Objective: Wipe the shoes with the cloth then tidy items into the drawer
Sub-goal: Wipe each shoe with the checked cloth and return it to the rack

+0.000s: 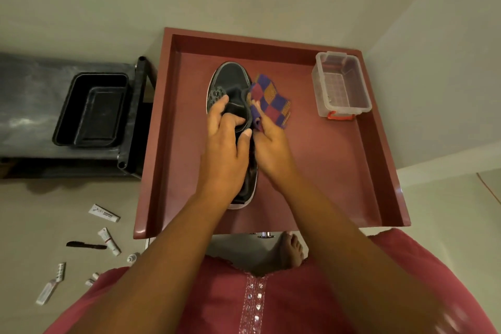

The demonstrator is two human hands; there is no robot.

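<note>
On the raised-edge maroon tray table [339, 171], a black lace-up shoe with a pale sole [230, 76] lies toe pointing away from the person. Their left hand [225, 149] curls over its opening, fingers tucked around the tongue and thumb against the collar, holding it steady. Their right hand [268, 141] pinches a checked cloth of purple, red and orange squares [271, 100] against the shoe's right flank, with most of the fabric fanned out loose on the table. To wipe well, I would bunch that slack into the palm, press firmly along the flank toward the toe, and keep the other grip firm so the shoe cannot slide. A clear plastic box with a red clasp [340, 84] sits well apart at the far right corner.
</note>
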